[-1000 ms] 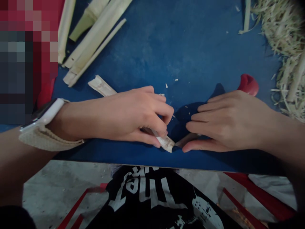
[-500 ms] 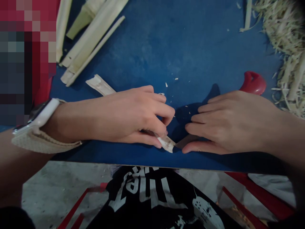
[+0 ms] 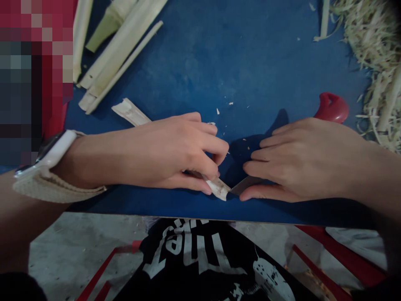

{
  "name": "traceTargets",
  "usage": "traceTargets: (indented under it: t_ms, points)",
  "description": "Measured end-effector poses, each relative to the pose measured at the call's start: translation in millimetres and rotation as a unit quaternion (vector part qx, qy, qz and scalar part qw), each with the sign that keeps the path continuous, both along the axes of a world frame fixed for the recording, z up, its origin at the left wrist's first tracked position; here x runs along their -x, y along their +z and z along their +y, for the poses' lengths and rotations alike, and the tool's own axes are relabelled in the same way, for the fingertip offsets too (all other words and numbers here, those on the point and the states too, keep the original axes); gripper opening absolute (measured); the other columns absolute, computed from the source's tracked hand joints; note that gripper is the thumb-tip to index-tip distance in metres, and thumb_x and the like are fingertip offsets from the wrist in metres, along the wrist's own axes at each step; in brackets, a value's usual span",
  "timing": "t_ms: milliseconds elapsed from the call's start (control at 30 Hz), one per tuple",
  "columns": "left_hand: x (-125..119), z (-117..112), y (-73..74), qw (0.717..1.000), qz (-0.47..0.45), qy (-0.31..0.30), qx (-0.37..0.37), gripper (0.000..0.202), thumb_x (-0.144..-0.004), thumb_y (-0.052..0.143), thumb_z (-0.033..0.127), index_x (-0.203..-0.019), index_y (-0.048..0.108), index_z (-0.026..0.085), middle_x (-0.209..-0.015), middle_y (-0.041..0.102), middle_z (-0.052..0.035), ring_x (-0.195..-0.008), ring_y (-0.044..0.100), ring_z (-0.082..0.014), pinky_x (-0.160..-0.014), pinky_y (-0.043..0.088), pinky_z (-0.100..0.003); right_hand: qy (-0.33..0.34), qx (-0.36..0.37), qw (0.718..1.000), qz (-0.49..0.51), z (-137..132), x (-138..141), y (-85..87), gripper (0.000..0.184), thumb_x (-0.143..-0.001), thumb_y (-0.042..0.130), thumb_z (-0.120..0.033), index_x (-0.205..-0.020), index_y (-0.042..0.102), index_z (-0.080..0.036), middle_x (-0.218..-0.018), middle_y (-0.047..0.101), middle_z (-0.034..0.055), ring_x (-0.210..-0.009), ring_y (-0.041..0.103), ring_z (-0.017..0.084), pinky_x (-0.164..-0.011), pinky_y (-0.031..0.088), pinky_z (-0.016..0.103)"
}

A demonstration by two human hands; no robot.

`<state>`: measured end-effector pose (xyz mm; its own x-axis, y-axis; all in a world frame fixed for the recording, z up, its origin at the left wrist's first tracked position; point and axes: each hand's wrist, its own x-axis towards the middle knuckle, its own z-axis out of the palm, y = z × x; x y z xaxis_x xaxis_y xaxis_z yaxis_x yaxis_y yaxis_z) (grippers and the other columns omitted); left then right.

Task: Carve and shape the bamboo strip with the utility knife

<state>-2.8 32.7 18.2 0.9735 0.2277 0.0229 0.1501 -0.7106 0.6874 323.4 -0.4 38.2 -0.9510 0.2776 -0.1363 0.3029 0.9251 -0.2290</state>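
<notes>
My left hand (image 3: pixel 184 154) is closed on a pale split strip (image 3: pixel 133 113), which looks like bamboo or cane. The strip slants under the palm, and its near end shows past my thumb, close to the table's front edge. Across from it, my right hand (image 3: pixel 291 161) is wrapped round a knife whose red handle (image 3: pixel 332 108) sticks out behind the knuckles. Between my right thumb and fingers shows part of the grey blade (image 3: pixel 246 185); its tip meets the near end of the strip. Most of the blade is hidden by my hand.
Several longer split pieces (image 3: pixel 120 54) lie at the back left of the blue table (image 3: pixel 244 54). Shavings are heaped (image 3: pixel 369 46) along the right side. Small pale chips (image 3: pixel 218 111) dot the surface beyond my hands. Red chair parts (image 3: pixel 97 271) stand below the front edge.
Both hands, the strip and the knife keep nearly the same places. The whole view has shifted very slightly.
</notes>
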Motion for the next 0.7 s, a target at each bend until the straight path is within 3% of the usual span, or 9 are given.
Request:
traceTargets:
  t_ms: [300, 500, 700]
  points:
    - [-0.2, -0.2, 0.4, 1.0, -0.005, -0.001, -0.003, 0.021, -0.125, 0.089, 0.033, -0.107, 0.099, 0.037, -0.111, 0.093, 0.0046, -0.094, 0.075, -0.0204, -0.095, 0.046, -0.044, 0.0, 0.006, 1.0, -0.002, 1.5, 0.4, 3.2, 0.07, -0.138, 0.048, -0.061, -0.079, 0.064, -0.027, -0.063, 0.056, -0.0018, -0.054, 0.046, 0.02, -0.062, 0.027, 0.041]
    - [-1.4, 0.1, 2.5, 1.0, -0.005, -0.004, -0.005, 0.024, -0.126, 0.086, 0.035, -0.106, 0.098, 0.037, -0.112, 0.093, 0.0029, -0.101, 0.078, -0.0222, -0.094, 0.046, -0.042, 0.001, 0.006, 1.0, -0.021, 1.4, 2.8, 2.9, 0.067, -0.134, 0.061, -0.061, -0.078, 0.066, -0.026, -0.063, 0.058, -0.0009, -0.056, 0.043, 0.019, -0.064, 0.025, 0.042]
    - [0.9, -0.2, 4.6, 1.0, 0.003, -0.005, -0.01, 0.028, -0.129, 0.081, 0.034, -0.108, 0.1, 0.039, -0.114, 0.094, 0.0031, -0.104, 0.079, -0.0226, -0.095, 0.048, -0.043, 0.0, 0.009, 0.999, -0.04, 1.3, 3.2, 2.5, 0.07, -0.133, 0.062, -0.067, -0.076, 0.062, -0.026, -0.062, 0.058, -0.0015, -0.054, 0.044, 0.019, -0.063, 0.021, 0.041]
